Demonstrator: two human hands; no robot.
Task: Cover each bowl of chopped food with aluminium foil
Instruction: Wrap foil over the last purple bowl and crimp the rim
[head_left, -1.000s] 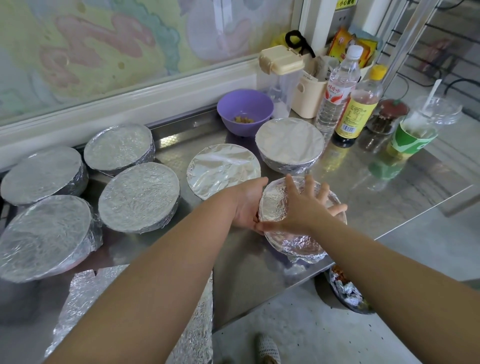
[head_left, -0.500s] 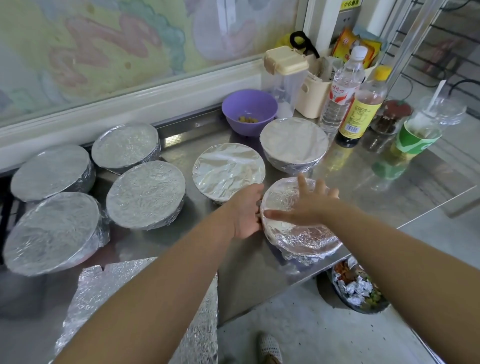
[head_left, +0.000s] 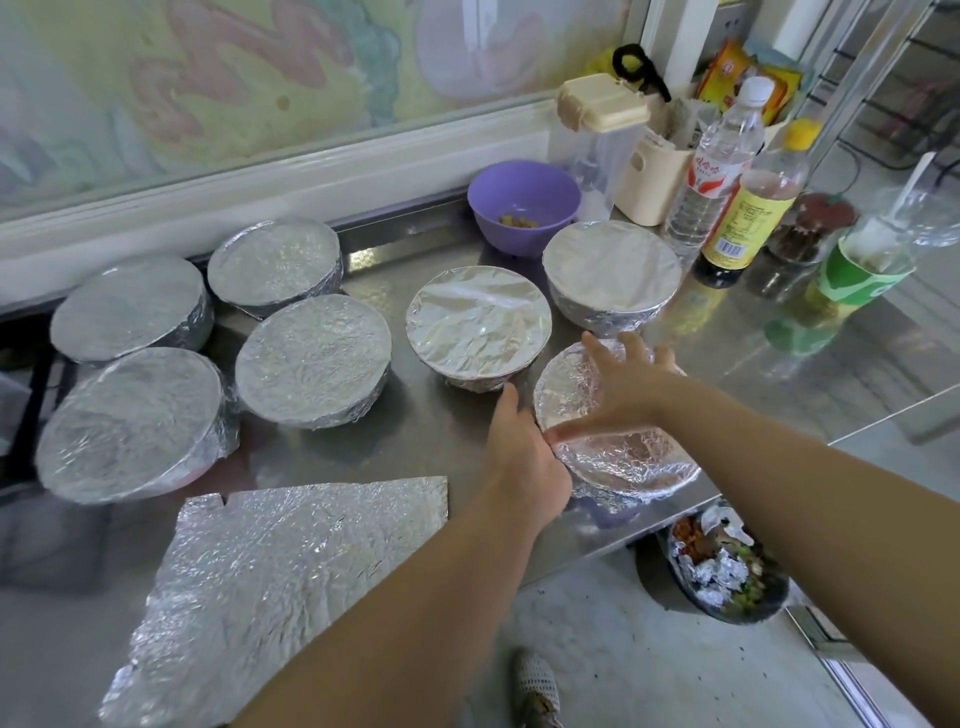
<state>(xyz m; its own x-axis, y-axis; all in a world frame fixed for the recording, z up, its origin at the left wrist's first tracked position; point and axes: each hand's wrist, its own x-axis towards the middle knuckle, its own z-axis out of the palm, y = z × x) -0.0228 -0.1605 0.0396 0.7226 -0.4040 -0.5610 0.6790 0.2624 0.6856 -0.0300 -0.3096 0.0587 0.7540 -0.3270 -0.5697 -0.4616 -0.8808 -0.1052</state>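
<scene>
The bowl (head_left: 618, 457), capped in crinkled foil, sits near the tabletop's (head_left: 447, 431) front edge, two covered bowls (head_left: 478, 327) just behind and open room to its right, with the right hand (head_left: 618, 384) flat on top, fingers spread, and the left hand (head_left: 524, 452) cupped round its left side.

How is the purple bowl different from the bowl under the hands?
The purple plastic bowl is uncovered; the foil-covered bowl is wrapped. The purple plastic bowl stands untouched at the back; the foil-covered bowl has the left hand and right hand on it. Both are round.
</scene>
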